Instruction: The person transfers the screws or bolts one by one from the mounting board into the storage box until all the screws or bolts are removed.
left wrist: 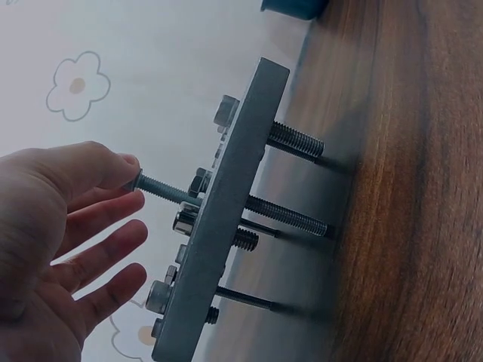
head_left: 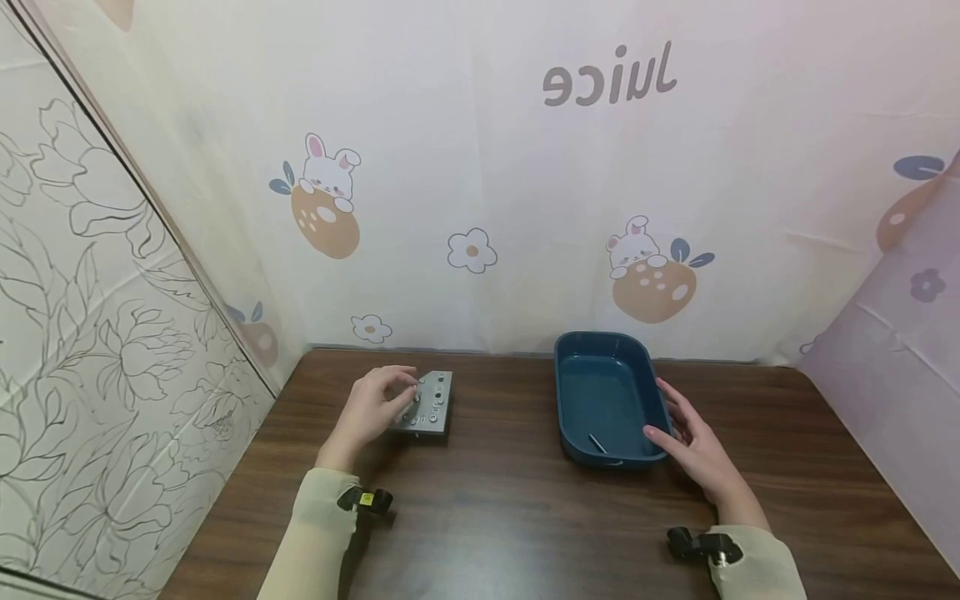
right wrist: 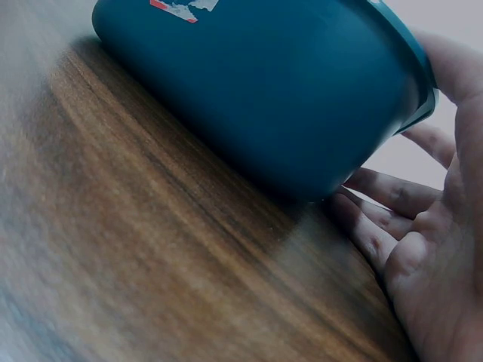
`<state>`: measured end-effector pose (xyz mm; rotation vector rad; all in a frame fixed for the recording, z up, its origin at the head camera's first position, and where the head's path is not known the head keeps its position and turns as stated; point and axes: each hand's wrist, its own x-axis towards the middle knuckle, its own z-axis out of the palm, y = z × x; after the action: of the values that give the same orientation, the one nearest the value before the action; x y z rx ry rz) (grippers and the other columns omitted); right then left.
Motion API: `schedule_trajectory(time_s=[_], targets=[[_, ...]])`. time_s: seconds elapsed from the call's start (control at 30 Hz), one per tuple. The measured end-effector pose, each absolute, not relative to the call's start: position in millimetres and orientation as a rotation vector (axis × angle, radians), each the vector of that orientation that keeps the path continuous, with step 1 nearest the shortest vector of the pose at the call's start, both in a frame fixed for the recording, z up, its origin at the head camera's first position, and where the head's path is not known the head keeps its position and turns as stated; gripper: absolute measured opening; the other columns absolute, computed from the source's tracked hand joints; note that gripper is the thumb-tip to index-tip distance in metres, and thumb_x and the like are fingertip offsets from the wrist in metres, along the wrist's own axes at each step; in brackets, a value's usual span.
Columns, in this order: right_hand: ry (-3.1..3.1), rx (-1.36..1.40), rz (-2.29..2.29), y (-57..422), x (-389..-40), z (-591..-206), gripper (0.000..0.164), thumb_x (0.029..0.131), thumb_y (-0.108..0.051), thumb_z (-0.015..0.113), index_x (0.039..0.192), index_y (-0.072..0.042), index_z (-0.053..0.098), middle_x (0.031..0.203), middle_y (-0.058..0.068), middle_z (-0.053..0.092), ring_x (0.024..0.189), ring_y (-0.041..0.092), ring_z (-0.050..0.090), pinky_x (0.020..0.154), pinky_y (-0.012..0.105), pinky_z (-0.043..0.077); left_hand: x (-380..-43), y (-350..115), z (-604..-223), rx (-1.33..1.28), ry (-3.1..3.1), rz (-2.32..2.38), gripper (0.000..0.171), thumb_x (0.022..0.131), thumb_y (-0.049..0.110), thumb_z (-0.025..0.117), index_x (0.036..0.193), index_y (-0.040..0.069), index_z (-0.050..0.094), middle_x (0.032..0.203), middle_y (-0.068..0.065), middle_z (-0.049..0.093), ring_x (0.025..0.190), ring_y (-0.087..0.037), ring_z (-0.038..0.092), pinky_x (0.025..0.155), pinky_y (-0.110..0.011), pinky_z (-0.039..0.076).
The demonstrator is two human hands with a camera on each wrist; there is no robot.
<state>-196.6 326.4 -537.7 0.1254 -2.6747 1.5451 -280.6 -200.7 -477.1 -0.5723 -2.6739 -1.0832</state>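
In the left wrist view, my left hand (left wrist: pixel 56 219) pinches the head end of a threaded bolt (left wrist: pixel 162 189) between thumb and index finger, the other fingers spread loosely. The bolt's shank points at the face of a thick grey metal plate (left wrist: pixel 226 204); whether its tip is inside a hole is hidden. Several other bolts of different sizes pass through this plate. Over the right side of a dark blue plastic basin (head_left: pixel 606 392), my right hand (head_left: pixel 697 450) hooks its thumb across the rim, with the fingers against the outer wall. A small metal pin or bolt (head_left: pixel 597 443) lies inside the basin.
The brown wooden table (head_left: pixel 487 508) meets a printed curtain (head_left: pixel 480 167) at the back. The plate stands raised off the table at the left, the basin to its right. A torn label (right wrist: pixel 185 7) is on the basin's outside.
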Motion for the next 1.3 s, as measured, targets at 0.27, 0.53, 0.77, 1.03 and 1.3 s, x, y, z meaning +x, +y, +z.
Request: schedule_trajectory(time_s=[0.27, 0.53, 0.77, 1.03, 1.3], targets=[[-2.662, 0.121, 1.564, 327.2, -195.3, -537.4, 0.080, 0.100, -0.032, 0.063, 0.161, -0.040, 0.012, 0.162, 0.022, 0.026, 0.144, 0.046, 0.029, 0.108, 0.070, 0.029, -280.6, -199.1, -473.9, -0.573, -2.671, -1.075, 0.014, 0.095, 0.022, 0.072, 0.103, 0.012, 0.076, 0.128, 0.004, 0.067, 0.121, -0.021, 0.059, 0.095, -0.046, 0.053], [-2.653, 0.113, 1.572, 329.1, -195.7, -537.6, 0.081, 0.099, -0.033, 0.064, 0.161, -0.042, 0.012, 0.163, 0.021, 0.025, 0.145, 0.046, 0.028, 0.109, 0.070, 0.027, -280.7, -197.5, -471.1, -0.586, -2.660, -1.075, 0.014, 0.095, 0.023, 0.072, 0.103, 0.012, 0.076, 0.128, 0.004, 0.068, 0.121, -0.021, 0.059, 0.095, -0.046, 0.053], [-2.646, 0.117, 1.579, 330.6, -195.3, -537.4, 0.081, 0.099, -0.033, 0.064, 0.161, -0.041, 0.012, 0.162, 0.021, 0.026, 0.144, 0.046, 0.028, 0.109, 0.071, 0.027, -280.5, -194.7, -471.1, -0.610, -2.619, -1.083, 0.013, 0.094, 0.021, 0.073, 0.102, 0.011, 0.076, 0.127, 0.005, 0.068, 0.119, -0.020, 0.060, 0.093, -0.047, 0.054], [-2.644, 0.115, 1.602, 331.7, -195.6, -538.1, 0.080, 0.100, -0.032, 0.064, 0.161, -0.040, 0.013, 0.161, 0.024, 0.026, 0.144, 0.047, 0.027, 0.108, 0.072, 0.026, -278.4, -188.6, -470.4, -0.634, -2.579, -1.129, 0.013, 0.093, 0.020, 0.074, 0.102, 0.011, 0.076, 0.125, 0.007, 0.069, 0.118, -0.018, 0.060, 0.094, -0.047, 0.054], [-2.632, 0.123, 1.631, 329.2, -197.0, -540.6, 0.080, 0.100, -0.030, 0.064, 0.161, -0.041, 0.014, 0.161, 0.024, 0.027, 0.144, 0.047, 0.028, 0.108, 0.073, 0.026, -274.6, -183.3, -468.9, -0.667, -2.524, -1.179, 0.012, 0.093, 0.018, 0.074, 0.100, 0.009, 0.076, 0.124, 0.002, 0.070, 0.117, -0.021, 0.061, 0.092, -0.053, 0.054]])
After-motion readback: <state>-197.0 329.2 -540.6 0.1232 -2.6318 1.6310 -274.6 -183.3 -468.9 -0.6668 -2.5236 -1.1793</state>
